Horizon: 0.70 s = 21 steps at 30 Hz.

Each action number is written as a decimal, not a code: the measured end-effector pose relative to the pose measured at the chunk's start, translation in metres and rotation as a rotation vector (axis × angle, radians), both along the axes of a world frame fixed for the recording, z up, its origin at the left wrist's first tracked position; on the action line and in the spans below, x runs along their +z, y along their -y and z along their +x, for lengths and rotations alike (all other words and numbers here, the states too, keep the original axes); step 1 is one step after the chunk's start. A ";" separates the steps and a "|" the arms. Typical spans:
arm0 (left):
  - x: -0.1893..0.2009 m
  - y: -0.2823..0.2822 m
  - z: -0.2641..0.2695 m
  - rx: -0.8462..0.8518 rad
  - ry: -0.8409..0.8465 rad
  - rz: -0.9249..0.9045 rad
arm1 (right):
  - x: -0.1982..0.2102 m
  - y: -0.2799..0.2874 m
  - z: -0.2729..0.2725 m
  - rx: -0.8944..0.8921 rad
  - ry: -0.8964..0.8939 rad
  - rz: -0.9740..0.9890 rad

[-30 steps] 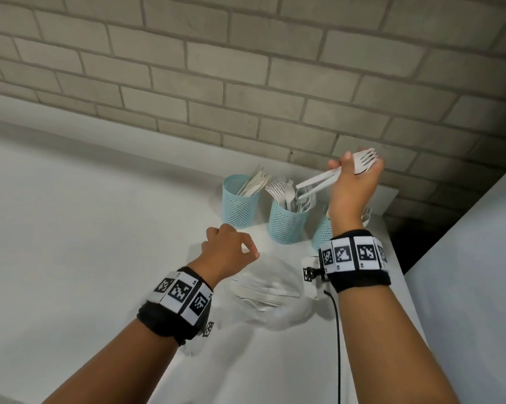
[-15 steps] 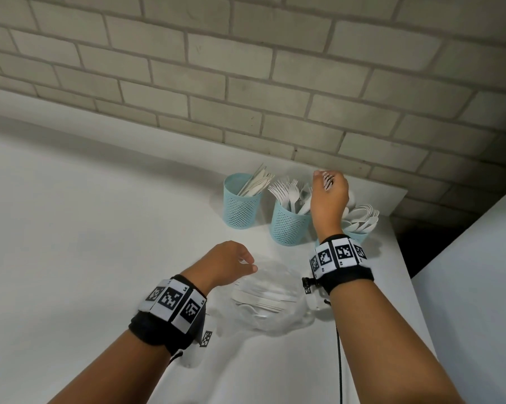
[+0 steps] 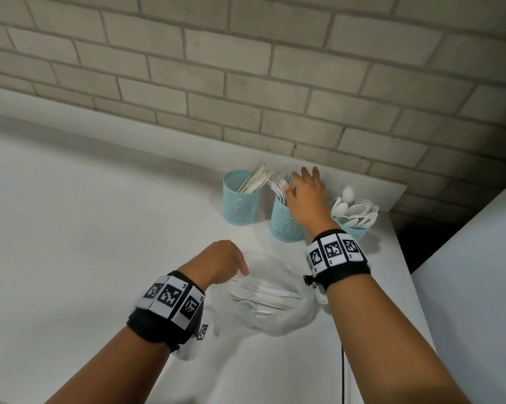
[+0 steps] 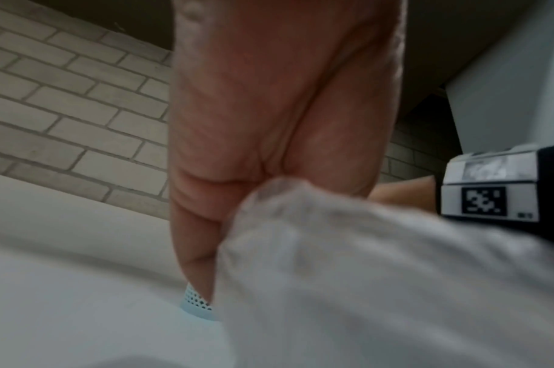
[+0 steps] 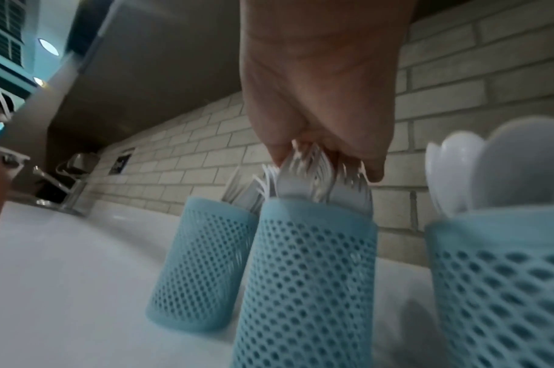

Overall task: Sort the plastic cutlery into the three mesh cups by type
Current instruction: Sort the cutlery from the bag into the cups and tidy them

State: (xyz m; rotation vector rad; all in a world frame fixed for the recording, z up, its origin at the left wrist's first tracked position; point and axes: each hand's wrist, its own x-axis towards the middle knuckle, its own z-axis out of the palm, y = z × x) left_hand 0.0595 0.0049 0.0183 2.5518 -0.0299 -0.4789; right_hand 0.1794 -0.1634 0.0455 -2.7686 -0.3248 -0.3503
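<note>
Three light-blue mesh cups stand in a row by the wall: the left cup [image 3: 240,204] has knives [image 3: 256,179], the middle cup [image 3: 284,225] forks [image 3: 278,185], the right cup [image 3: 352,230] spoons [image 3: 353,207]. My right hand [image 3: 305,193] lies over the middle cup with its fingers spread, touching the fork heads [image 5: 316,184]. Nearer to me, my left hand [image 3: 221,262] grips the edge of a clear plastic bag [image 3: 286,319] that lies on the table with white cutlery [image 3: 263,295] inside. The left wrist view shows the palm and the blurred bag [image 4: 363,274].
A brick wall [image 3: 246,83] rises right behind the cups. The white table [image 3: 71,228] ends just right of the spoon cup, beside a white panel [image 3: 479,287]. A black cable [image 3: 342,371] hangs under my right forearm.
My right hand came down from above with a bunch of forks, set them in the middle cup and spread its fingers. The left hand stayed on the bag.
</note>
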 end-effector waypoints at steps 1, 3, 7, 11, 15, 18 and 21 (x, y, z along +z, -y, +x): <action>0.000 0.000 -0.001 0.014 0.002 0.015 | 0.004 -0.002 -0.005 0.017 0.039 0.070; -0.003 -0.001 -0.002 0.030 0.025 0.018 | 0.014 -0.010 -0.024 0.068 0.160 0.385; -0.005 0.000 -0.006 0.032 0.045 0.009 | 0.039 -0.017 -0.075 0.303 -0.397 0.574; -0.006 0.002 -0.009 0.059 0.080 -0.022 | 0.016 -0.029 -0.101 0.430 -0.867 -0.052; -0.009 0.003 -0.013 0.054 0.113 -0.082 | -0.025 -0.040 -0.114 0.304 -0.664 -0.372; -0.009 0.004 -0.015 0.062 0.148 -0.125 | -0.042 -0.039 -0.118 0.266 -0.624 -0.354; -0.009 0.006 -0.015 0.062 0.180 -0.147 | -0.044 -0.037 -0.120 0.252 -0.639 -0.334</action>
